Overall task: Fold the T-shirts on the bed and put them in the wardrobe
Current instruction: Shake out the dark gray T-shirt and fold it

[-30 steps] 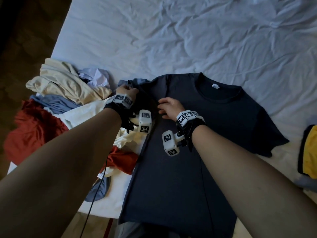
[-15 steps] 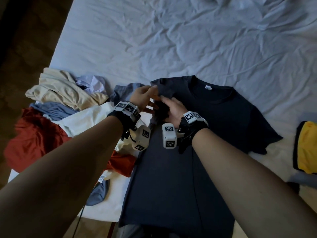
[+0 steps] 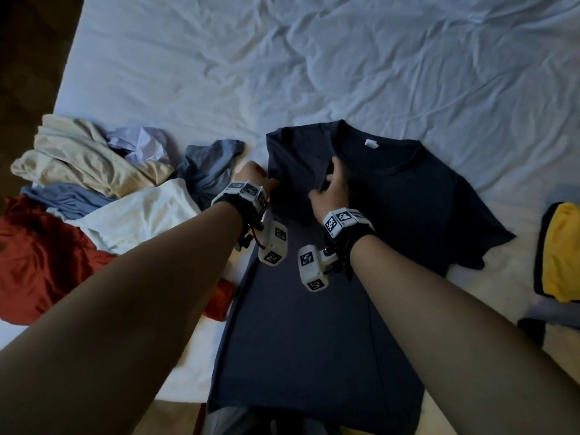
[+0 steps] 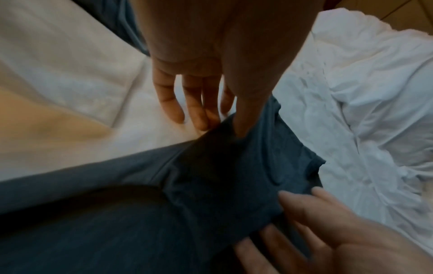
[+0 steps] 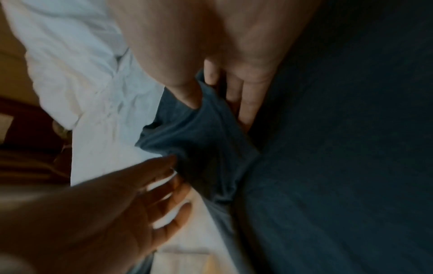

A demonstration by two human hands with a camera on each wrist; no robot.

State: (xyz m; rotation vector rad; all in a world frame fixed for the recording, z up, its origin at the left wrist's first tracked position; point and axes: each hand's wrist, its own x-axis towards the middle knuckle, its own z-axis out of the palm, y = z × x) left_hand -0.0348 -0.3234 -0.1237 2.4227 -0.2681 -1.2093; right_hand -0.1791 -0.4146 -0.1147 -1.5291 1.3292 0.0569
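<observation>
A dark navy T-shirt (image 3: pixel 392 215) lies flat on the white bed sheet (image 3: pixel 314 58), collar away from me. Its left sleeve (image 3: pixel 295 171) is folded in over the chest. My right hand (image 3: pixel 332 189) pinches that folded sleeve between thumb and fingers, shown close up in the right wrist view (image 5: pixel 222 92). My left hand (image 3: pixel 254 177) sits at the shirt's left folded edge. In the left wrist view, the left hand (image 4: pixel 222 128) has straight, spread fingers on the sheet and its thumb pressing the navy fabric (image 4: pixel 140 213).
A loose pile of garments lies left of the shirt: cream (image 3: pixel 78 158), white (image 3: pixel 138 215), red (image 3: pixel 40 262), grey-blue (image 3: pixel 210 167). A yellow and black garment (image 3: pixel 561 252) sits at the right edge. Dark floor (image 3: pixel 31 58) borders the bed's left side.
The shirt's left sleeve has been lifted and folded in over the chest. Both hands moved right with it, uncovering the grey-blue garment beside the shirt.
</observation>
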